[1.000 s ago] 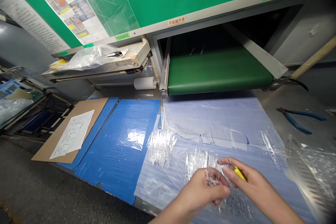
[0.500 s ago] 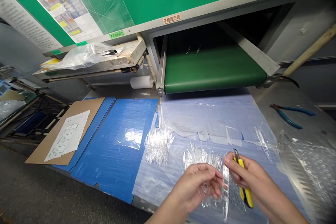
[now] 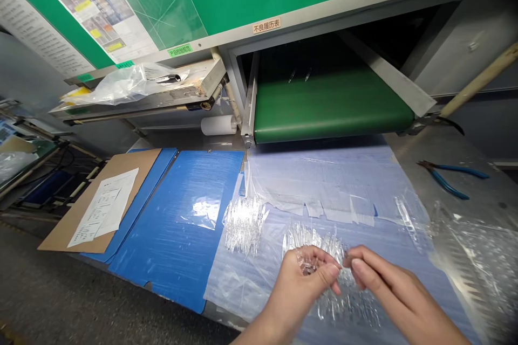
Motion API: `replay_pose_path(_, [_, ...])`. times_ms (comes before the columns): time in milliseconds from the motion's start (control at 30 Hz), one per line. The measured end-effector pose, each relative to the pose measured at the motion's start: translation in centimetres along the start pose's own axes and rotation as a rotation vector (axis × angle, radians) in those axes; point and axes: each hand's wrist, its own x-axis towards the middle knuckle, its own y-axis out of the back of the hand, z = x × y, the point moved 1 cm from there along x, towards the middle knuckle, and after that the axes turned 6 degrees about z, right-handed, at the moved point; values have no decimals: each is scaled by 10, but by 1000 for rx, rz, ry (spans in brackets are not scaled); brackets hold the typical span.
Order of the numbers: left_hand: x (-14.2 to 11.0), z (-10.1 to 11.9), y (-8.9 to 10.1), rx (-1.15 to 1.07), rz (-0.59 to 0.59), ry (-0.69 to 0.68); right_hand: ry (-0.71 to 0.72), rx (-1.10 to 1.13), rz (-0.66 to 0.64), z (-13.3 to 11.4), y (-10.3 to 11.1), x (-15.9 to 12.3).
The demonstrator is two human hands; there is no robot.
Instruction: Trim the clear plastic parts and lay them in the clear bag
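Note:
My left hand [image 3: 309,277] is closed, with thin clear plastic pieces [image 3: 306,263] bunched inside its curled fingers. Thumb and forefinger pinch at its tip. My right hand [image 3: 384,283] meets it there, its fingers also pinched on the end of a small clear plastic piece [image 3: 343,266]. The yellow utility knife does not show; the back of the right hand faces me and hides the palm. Beneath and behind both hands lies a pile of slender clear plastic pieces [image 3: 309,236]. A second heap of clear plastic pieces [image 3: 244,225] sits to the left on the bluish sheet [image 3: 324,172].
A green conveyor belt [image 3: 332,110] ends above the back of the table, carrying two small clear pieces. Blue-handled pliers [image 3: 447,180] lie at right, near clear plastic bags [image 3: 481,248]. Blue boards [image 3: 178,226] and cardboard with papers [image 3: 133,172] lie at left.
The right hand has rotated, and the yellow utility knife has gone out of sight. The long clear piece no longer hangs upright between the hands; the fingertips have come together.

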Motion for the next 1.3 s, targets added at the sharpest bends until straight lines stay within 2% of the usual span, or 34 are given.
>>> replay_pose_path(200, [-4,7,1,16,-4,-74,96,-138,-45,-6,0,-7])
replay_pose_path(333, [-6,10,1,31,-1,-90,142,-144,-73,-5,-1,-5])
replay_pose_path(567, [-7,10,2,49,-2,-100,99,-108,-24,-5,-5,-6])
replay_pose_path(767, [-7,11,0,47,18,-103,47,-66,-91,-4,-6,-5])
replay_pose_path(1033, [-7,7,0,47,23,-143,43,-79,-98,-3,-5,-6])
replay_pose_path(1133, [-7,7,1,57,19,-152,75,-119,-48,0,-4,-5])
replay_pose_path(1300, [-6,9,2,86,-1,-173,206,-160,78,-4,-9,-4])
